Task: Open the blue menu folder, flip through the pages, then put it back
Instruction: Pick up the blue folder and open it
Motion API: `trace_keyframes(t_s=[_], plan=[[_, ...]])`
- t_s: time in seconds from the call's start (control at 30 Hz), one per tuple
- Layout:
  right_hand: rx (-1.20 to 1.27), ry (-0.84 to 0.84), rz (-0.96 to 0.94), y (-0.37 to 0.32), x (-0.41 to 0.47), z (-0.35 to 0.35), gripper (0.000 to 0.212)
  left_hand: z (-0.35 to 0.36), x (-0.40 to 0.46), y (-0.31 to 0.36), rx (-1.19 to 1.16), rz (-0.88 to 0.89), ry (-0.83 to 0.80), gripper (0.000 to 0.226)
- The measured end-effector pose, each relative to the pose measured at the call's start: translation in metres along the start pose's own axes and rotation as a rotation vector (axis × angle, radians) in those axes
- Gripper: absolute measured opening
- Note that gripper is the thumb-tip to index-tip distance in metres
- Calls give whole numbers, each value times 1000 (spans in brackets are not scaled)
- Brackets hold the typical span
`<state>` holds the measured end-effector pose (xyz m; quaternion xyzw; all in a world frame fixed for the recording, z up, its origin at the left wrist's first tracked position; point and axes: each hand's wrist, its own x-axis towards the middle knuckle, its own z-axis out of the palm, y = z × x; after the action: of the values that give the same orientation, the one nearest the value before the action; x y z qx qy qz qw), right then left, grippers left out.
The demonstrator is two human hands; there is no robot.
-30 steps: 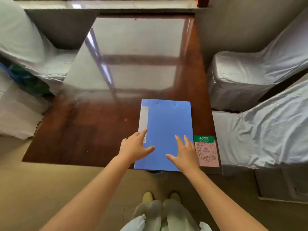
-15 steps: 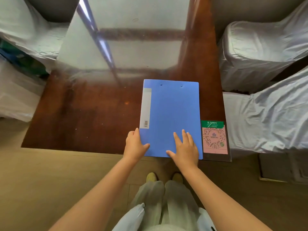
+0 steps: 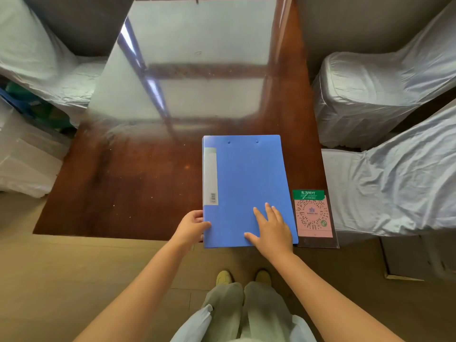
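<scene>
The blue menu folder (image 3: 246, 183) lies closed and flat near the front edge of the glossy brown table (image 3: 128, 188), its spine with a grey label on the left. My left hand (image 3: 191, 228) grips the folder's lower left corner at the spine, thumb on the cover. My right hand (image 3: 272, 230) rests flat on the lower right part of the cover, fingers spread.
A pink and green QR-code card (image 3: 313, 215) in a clear stand lies just right of the folder. Covered chairs (image 3: 370, 95) stand along the right side and another covered chair (image 3: 37, 60) at the left. My shoes (image 3: 243, 277) show below the table's edge.
My left hand has slid from the cover to the folder's lower left edge and taken hold there. My right hand stays flat on the cover. The camera has tilted further down.
</scene>
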<state>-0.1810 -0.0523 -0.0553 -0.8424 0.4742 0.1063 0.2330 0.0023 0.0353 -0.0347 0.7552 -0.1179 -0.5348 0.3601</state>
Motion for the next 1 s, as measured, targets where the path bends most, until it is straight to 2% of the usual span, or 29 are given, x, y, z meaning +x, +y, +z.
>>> trace_keyframes(t_s=[0.07,0.13,0.27,0.33,0.4,0.47,0.57,0.63,0.67,0.73,0.8,0.93,1.0], plan=[[87,-1,-25,1,2,-11,67,-7,-7,7,-28,55,-18,33],[188,68,-35,1,4,-26,61,-18,-15,20,-72,117,-23,33],[443,248,91,4,15,-64,61,-47,-35,49,-136,221,-75,33],[676,153,211,8,22,-87,62,-61,-45,62,-145,281,-107,33],[1065,-46,257,12,24,-109,55,-74,-53,72,-177,331,-135,34],[1272,-187,105,16,22,-125,37,-83,-59,81,-217,381,-176,34],[1348,-98,-119,16,19,-148,25,-82,-68,95,-212,490,-210,38],[1370,16,-190,13,17,-162,24,-75,-74,105,-142,586,-167,47],[1368,60,-219,10,15,-170,24,-70,-78,111,-54,654,-128,60],[1353,134,-257,6,11,-182,24,-61,-85,120,256,778,-18,101],[1373,191,-284,4,8,-192,26,-51,-89,121,498,859,87,121],[1456,261,-306,-2,3,-206,31,-38,-87,120,620,1021,219,126],[1519,250,-288,-2,0,-210,37,-39,-87,121,619,1077,231,124]])
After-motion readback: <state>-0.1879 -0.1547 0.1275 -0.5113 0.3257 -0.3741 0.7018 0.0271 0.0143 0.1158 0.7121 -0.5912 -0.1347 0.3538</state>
